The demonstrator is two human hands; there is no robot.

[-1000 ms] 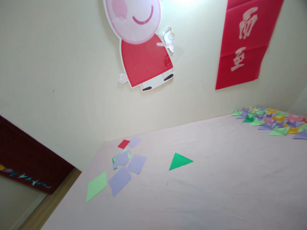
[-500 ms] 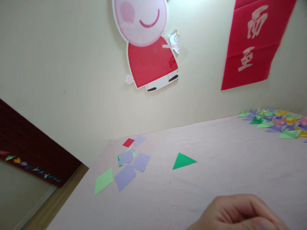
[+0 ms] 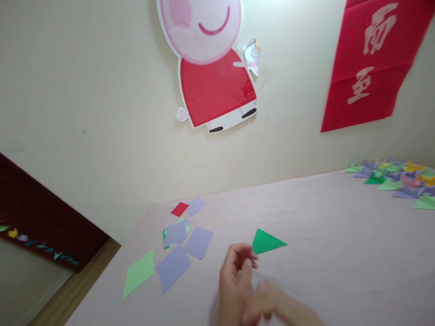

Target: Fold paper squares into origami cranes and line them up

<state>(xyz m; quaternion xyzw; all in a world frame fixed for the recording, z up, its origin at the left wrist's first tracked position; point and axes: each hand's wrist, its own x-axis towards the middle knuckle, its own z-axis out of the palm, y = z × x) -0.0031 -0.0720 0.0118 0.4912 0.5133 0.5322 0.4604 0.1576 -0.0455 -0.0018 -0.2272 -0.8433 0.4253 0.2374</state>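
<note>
A folded green paper triangle (image 3: 267,242) lies flat on the pale pink cloth (image 3: 326,285). Just in front of its left corner is my left hand (image 3: 234,283), fingers loosely curled and thumb apart from them; no object shows between them. I cannot tell whether the fingertips touch the paper. My right hand (image 3: 272,301) crosses close against the left wrist, smeared by motion, so its fingers are unclear.
Left on the cloth lie purple sheets (image 3: 173,267), a light green sheet (image 3: 139,274) and a red one (image 3: 180,209). Several folded paper pieces (image 3: 390,181) crowd the far right. A pig cutout (image 3: 217,90) and red banner (image 3: 367,68) hang on the wall behind.
My left hand has come into view beside the green triangle. One hand was at the lower right before; now both are together near the bottom middle. The view has shifted slightly.
</note>
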